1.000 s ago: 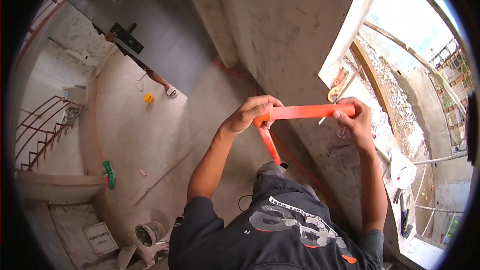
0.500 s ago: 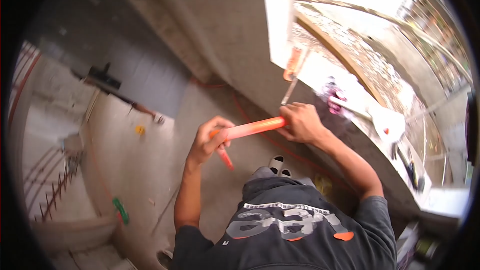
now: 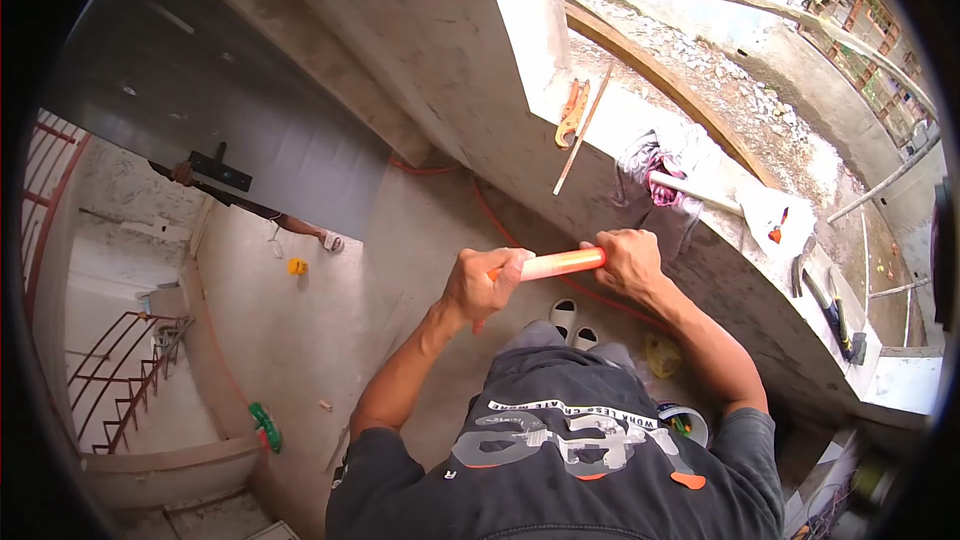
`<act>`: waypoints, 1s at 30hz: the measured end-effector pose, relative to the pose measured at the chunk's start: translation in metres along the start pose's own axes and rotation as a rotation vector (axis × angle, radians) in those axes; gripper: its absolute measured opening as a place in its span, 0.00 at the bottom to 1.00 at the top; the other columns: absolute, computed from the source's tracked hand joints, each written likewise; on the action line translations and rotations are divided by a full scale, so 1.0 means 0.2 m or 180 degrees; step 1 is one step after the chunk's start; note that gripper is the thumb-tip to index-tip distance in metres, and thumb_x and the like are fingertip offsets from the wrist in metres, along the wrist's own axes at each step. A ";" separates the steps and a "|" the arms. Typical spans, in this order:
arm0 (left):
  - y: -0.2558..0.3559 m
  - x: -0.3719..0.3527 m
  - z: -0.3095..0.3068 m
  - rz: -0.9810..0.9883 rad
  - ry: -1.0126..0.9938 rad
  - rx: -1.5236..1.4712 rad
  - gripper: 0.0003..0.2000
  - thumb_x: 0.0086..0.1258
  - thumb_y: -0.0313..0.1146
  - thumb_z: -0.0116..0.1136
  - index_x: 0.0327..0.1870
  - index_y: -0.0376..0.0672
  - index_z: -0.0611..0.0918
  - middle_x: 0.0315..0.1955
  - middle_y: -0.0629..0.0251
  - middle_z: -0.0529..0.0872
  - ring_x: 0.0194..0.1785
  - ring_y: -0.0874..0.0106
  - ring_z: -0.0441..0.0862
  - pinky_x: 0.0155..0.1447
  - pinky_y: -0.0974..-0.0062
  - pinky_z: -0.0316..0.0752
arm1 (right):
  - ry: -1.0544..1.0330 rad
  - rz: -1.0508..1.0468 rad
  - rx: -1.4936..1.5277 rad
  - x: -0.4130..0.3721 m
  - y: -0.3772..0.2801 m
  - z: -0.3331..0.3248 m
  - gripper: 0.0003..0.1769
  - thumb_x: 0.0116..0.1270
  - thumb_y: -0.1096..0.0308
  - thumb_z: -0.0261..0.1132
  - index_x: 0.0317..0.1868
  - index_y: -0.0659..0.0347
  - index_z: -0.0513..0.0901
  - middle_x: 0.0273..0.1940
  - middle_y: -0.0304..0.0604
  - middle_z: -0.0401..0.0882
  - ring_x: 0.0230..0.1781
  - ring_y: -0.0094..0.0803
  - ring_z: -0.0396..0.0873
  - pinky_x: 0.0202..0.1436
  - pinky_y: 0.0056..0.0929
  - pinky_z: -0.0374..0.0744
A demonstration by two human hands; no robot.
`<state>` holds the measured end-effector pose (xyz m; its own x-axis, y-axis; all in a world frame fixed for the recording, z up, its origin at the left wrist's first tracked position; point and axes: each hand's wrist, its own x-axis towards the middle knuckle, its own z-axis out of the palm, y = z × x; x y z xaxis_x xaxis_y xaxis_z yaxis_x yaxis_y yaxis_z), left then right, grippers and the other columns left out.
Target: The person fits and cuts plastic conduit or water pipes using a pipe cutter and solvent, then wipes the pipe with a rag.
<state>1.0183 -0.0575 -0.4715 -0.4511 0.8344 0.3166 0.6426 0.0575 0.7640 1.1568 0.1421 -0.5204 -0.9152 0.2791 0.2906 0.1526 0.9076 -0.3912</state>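
An orange pipe (image 3: 556,264) runs level between my two hands, in front of my waist. My left hand (image 3: 482,285) is closed around its left end. A small red bit (image 3: 478,325) shows below that fist; whether it is a separate piece is hidden by the fingers. My right hand (image 3: 629,262) is closed on the pipe's other end, next to the concrete ledge. On that ledge lie an orange pipe cutter (image 3: 572,118) and a thin strip (image 3: 584,130), with a crumpled rag (image 3: 660,175) and a white pipe (image 3: 697,194) nearer to my right hand.
Hand tools (image 3: 832,312) lie farther along the ledge (image 3: 735,223). A red hose (image 3: 490,202) crosses the floor. A bucket (image 3: 688,422) stands by my right side. At left are a grey door (image 3: 270,100), what looks like another person's limb (image 3: 300,227) and a green object (image 3: 265,427).
My left hand has moved right and up, closing fully around the pipe's end. The red piece that hung below it is now mostly hidden. My right hand has shifted slightly right and down.
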 end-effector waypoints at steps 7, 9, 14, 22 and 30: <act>-0.10 -0.02 -0.10 -0.0203 -0.0300 -0.0044 0.16 0.71 0.38 0.49 0.36 0.32 0.83 0.26 0.52 0.85 0.27 0.67 0.84 0.32 0.75 0.76 | -0.1580 -0.0182 0.0748 0.14 0.04 0.02 0.18 0.56 0.53 0.68 0.32 0.61 0.79 0.27 0.54 0.79 0.32 0.51 0.80 0.37 0.44 0.77; -0.14 0.02 -0.20 -0.0967 0.0125 -0.0859 0.17 0.72 0.39 0.48 0.37 0.33 0.82 0.23 0.59 0.84 0.26 0.74 0.81 0.30 0.78 0.73 | -0.2199 -0.0473 0.1769 0.32 0.12 -0.06 0.36 0.51 0.56 0.75 0.57 0.63 0.73 0.48 0.54 0.78 0.50 0.42 0.78 0.51 0.37 0.76; -0.28 0.06 -0.80 -0.0409 0.1101 -0.1785 0.18 0.74 0.43 0.48 0.47 0.33 0.76 0.16 0.73 0.70 0.19 0.83 0.65 0.25 0.81 0.63 | -0.0616 0.0216 0.2004 0.66 0.21 -0.10 0.36 0.54 0.61 0.73 0.61 0.65 0.70 0.48 0.46 0.76 0.49 0.32 0.75 0.53 0.33 0.75; -0.51 0.22 -1.47 0.1300 0.2260 -0.2570 0.33 0.71 0.54 0.48 0.66 0.36 0.62 0.28 0.68 0.73 0.35 0.76 0.69 0.49 0.71 0.65 | -0.1299 0.0752 0.3125 0.98 -0.18 0.44 0.13 0.65 0.68 0.67 0.45 0.66 0.78 0.32 0.37 0.79 0.31 0.23 0.78 0.36 0.24 0.78; -0.78 0.40 -2.08 0.1924 0.1523 -0.2758 0.32 0.70 0.49 0.54 0.66 0.35 0.61 0.42 0.68 0.71 0.50 0.73 0.67 0.68 0.63 0.55 | -0.1325 0.0940 0.2836 1.28 -0.52 0.68 0.16 0.66 0.65 0.66 0.47 0.71 0.78 0.31 0.40 0.81 0.30 0.24 0.80 0.35 0.25 0.78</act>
<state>0.6239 -0.2283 -0.3320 -0.5223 0.2944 0.8003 0.2773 -0.8289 0.4859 0.8557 0.0769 -0.5235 -0.9688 0.1685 -0.1819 0.2157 0.2106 -0.9535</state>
